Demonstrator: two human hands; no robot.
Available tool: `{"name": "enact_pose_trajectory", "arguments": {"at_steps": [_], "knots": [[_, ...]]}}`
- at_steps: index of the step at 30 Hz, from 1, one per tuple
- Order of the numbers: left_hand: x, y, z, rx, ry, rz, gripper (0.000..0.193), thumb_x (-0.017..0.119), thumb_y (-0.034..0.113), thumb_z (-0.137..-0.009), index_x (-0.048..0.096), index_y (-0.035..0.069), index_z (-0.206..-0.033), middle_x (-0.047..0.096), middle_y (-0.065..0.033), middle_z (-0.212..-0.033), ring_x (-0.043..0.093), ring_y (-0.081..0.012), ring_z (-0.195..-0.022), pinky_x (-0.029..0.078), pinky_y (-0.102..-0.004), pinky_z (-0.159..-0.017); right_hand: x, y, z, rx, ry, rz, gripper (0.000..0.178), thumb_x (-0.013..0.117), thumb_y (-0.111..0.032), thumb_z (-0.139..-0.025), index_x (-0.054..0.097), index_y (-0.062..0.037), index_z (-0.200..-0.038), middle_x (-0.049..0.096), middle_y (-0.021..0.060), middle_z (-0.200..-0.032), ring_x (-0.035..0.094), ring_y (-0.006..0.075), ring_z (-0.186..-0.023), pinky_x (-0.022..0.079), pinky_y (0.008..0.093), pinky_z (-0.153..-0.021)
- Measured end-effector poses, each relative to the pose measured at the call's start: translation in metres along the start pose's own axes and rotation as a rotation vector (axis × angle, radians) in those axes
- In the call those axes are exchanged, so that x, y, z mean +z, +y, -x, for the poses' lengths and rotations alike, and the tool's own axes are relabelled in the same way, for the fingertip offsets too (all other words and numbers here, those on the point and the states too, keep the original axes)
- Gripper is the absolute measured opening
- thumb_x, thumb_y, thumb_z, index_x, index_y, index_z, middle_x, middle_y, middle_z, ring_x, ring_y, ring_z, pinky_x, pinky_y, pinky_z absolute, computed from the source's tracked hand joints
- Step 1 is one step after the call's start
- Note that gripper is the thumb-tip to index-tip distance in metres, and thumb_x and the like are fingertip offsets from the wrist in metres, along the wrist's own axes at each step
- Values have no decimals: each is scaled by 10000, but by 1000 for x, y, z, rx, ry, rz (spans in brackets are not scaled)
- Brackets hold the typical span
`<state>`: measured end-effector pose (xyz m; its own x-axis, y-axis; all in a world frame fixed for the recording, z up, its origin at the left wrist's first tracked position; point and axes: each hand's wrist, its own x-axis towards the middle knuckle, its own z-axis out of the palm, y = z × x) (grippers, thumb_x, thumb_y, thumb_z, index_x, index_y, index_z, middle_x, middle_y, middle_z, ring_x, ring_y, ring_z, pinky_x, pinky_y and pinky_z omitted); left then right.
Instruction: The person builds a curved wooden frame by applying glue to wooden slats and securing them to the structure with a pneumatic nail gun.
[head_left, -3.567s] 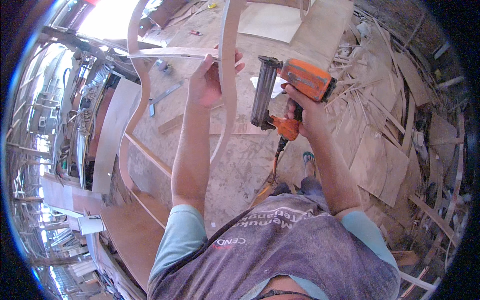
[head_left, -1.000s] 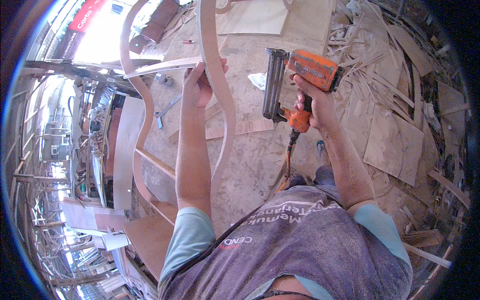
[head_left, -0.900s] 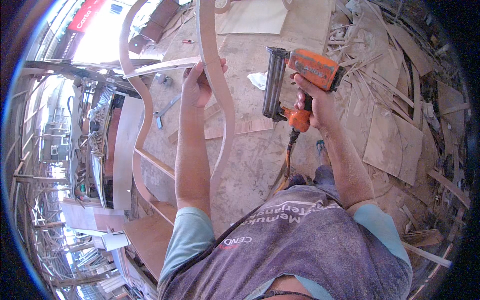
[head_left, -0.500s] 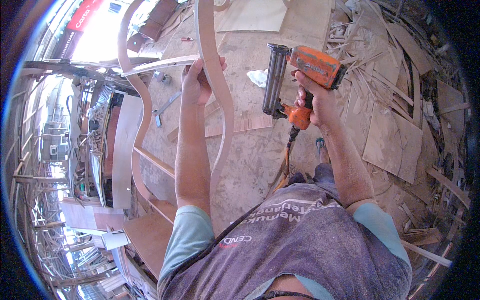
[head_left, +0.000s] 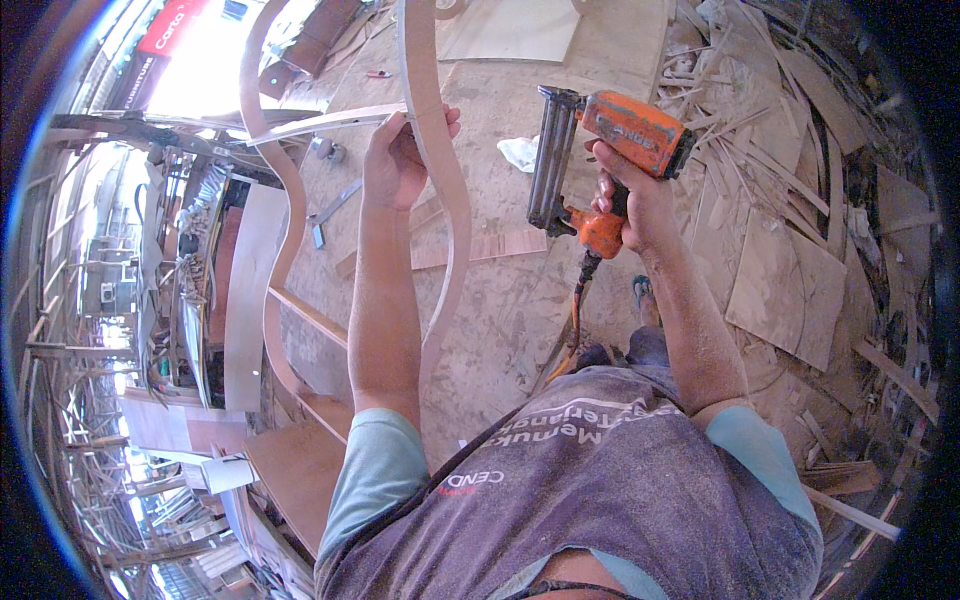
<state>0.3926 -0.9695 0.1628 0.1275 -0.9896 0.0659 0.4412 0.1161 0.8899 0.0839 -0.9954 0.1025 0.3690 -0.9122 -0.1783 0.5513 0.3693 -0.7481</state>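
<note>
My left hand (head_left: 395,160) sits upper centre of the frame, on the curved wooden rail (head_left: 440,180) where a thin slat (head_left: 320,122) meets it. My right hand (head_left: 630,205) is right of it, holding the nail gun (head_left: 600,150). Wood offcuts (head_left: 790,290) cover the floor at right.

The curved wooden rail (head_left: 445,200), pale and S-shaped, stands roughly upright, rising from the floor to the top of the view. A thin straight slat (head_left: 325,122) meets it near its upper end, probably butted against its edge. The orange nail gun (head_left: 600,150), with a dark upright magazine, hangs just beside the rail, clear of it.
</note>
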Motion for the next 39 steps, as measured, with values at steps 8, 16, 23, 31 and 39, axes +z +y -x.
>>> {"name": "enact_pose_trajectory", "arguments": {"at_steps": [8,16,23,31,39], "knots": [[-6,-1,1,-5,19,12,603,568,358,-970,484,-121,-1327,612,-309,-1238,569,-444,-1235,464,-527,-1087,-1,2,2,-10,21,17,277,765,-232,-884,688,-31,-1058,519,-35,-635,485,88,-487,432,281,-507],[-7,-7,1,93,-52,-58,607,664,282,-932,473,-106,-1358,597,-247,-1297,570,-410,-1250,494,-487,-1078,-4,3,0,16,30,-42,181,801,-192,-854,650,-117,-921,553,-13,-597,500,121,-444,436,314,-465],[-7,-8,-1,68,-50,51,595,687,240,-926,472,-111,-1356,585,-241,-1311,564,-395,-1256,504,-473,-1072,-6,5,-1,12,20,-44,193,807,-192,-848,648,-117,-927,558,-13,-598,500,124,-440,433,312,-455],[-8,-9,-1,62,-46,89,575,652,216,-943,454,-124,-1363,580,-259,-1305,548,-409,-1268,480,-480,-1098,-5,3,1,0,33,-32,175,798,-180,-852,661,-104,-930,562,-4,-610,503,128,-443,436,314,-453],[-9,-7,-1,33,-82,121,576,654,226,-939,454,-124,-1350,587,-261,-1275,566,-401,-1235,441,-511,-1128,-6,5,0,-3,29,-23,198,781,-185,-867,669,-77,-988,554,-9,-622,498,118,-454,436,299,-468]]}}
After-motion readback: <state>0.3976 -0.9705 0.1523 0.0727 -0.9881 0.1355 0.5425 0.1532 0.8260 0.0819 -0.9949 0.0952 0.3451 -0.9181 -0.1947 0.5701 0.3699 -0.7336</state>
